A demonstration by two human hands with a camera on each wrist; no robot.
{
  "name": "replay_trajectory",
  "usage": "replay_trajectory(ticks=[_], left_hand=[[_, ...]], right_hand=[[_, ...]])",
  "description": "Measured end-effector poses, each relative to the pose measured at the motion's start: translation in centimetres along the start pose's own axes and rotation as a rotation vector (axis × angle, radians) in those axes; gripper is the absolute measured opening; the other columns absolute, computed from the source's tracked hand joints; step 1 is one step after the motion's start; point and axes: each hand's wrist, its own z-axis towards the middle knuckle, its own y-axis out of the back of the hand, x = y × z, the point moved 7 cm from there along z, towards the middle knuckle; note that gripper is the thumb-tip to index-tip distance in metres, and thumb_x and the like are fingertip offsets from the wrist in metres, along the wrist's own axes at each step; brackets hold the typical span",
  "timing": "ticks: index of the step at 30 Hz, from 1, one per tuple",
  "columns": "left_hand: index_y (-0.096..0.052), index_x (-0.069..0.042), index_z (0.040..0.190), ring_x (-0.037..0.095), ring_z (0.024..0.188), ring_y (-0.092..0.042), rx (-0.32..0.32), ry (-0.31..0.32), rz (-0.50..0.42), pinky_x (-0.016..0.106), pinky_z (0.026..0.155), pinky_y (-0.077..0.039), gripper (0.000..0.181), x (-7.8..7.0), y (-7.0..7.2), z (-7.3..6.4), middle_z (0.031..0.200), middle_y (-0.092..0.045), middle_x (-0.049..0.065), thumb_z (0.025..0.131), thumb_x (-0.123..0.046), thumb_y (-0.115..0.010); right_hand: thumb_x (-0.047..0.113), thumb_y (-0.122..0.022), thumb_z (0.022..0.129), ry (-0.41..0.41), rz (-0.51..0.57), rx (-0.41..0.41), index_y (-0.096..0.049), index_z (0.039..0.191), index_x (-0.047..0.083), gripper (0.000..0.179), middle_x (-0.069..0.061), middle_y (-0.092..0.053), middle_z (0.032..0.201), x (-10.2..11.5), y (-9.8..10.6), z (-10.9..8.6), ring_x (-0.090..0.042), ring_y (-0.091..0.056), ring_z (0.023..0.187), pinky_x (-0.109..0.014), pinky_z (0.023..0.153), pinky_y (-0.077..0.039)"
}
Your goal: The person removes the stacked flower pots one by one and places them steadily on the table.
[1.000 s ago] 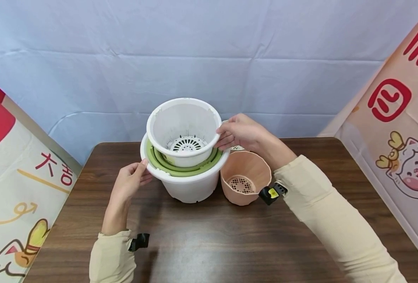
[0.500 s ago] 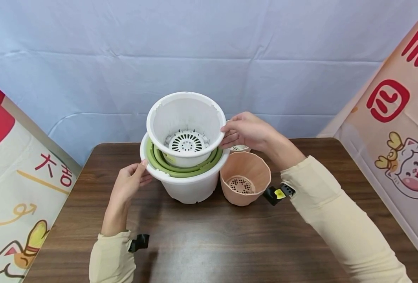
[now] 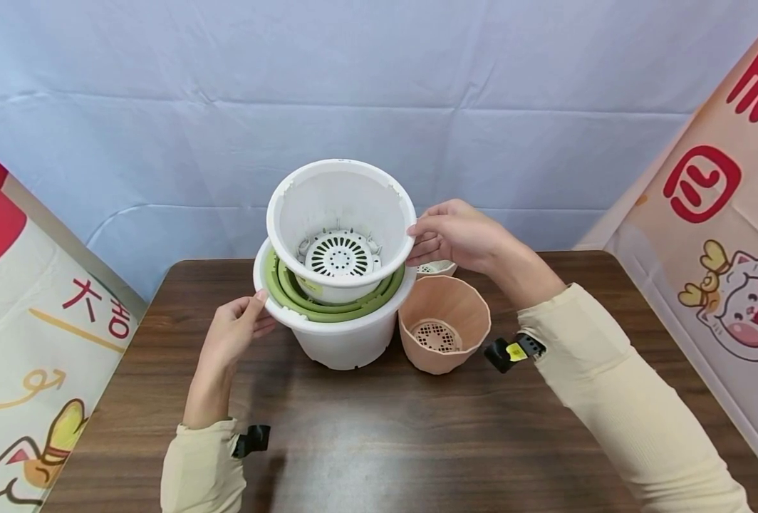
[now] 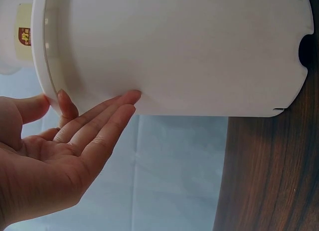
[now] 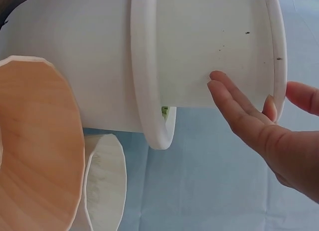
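Note:
My right hand [image 3: 456, 235] pinches the rim of a white plastic flowerpot [image 3: 296, 214] with a slotted base, thumb over the edge and fingers along its outside. This pot is raised, its lower part still inside nested green pots [image 3: 337, 312]. Those sit in a larger white flowerpot [image 3: 340, 345] standing on the table. At that larger pot's left rim, my left hand [image 3: 234, 329] grips with thumb and index finger; in the left wrist view its other fingers lie against the outer wall [image 4: 189, 51]. A yellow label [image 4: 24, 31] shows on the raised pot.
An orange-pink faceted pot [image 3: 439, 306] with a grid base stands right of the stack. Behind it is a small white pot [image 3: 443, 268], partly hidden by my right hand. The wooden table [image 3: 353, 442] meets a pale blue cloth [image 3: 379, 85] at the back.
My right hand has lifted the upper white pot upward and slightly right, so more of it shows above the green pots. The left hand has stayed on the larger pot's rim.

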Motion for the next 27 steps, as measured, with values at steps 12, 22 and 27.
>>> replay_trajectory(ticks=[12,22,27], left_hand=[[-0.048,0.014,0.117,0.005,0.08,-0.061,-0.001,-0.008,-0.011,0.032,0.085,-0.051,0.05,0.0,0.05,0.02,0.093,-0.06,0.01,0.098,-0.032,-0.041],[-0.048,0.015,0.115,0.005,0.079,-0.061,-0.003,-0.017,-0.027,0.031,0.084,-0.052,0.049,0.57,0.12,-0.02,0.089,-0.06,0.007,0.098,-0.031,-0.042],[-0.048,0.015,0.116,0.005,0.08,-0.061,-0.002,-0.018,-0.031,0.032,0.084,-0.051,0.05,0.85,0.16,-0.05,0.09,-0.061,0.007,0.098,-0.031,-0.042]], right_hand=[[-0.007,-0.043,0.089,0.02,0.011,-0.001,-0.047,0.086,-0.01,0.005,-0.016,-0.062,0.077,0.43,0.21,-0.46,-0.024,-0.066,0.072,-0.046,0.084,-0.05],[-0.009,-0.042,0.088,0.032,0.054,0.002,-0.05,0.083,-0.01,0.009,-0.019,-0.064,0.076,0.44,0.41,-0.66,-0.027,-0.065,0.072,-0.047,0.08,-0.052],[-0.009,-0.042,0.088,0.035,0.071,0.012,-0.052,0.081,-0.009,0.012,-0.019,-0.064,0.076,0.53,0.39,-0.84,-0.028,-0.065,0.073,-0.047,0.08,-0.053]])
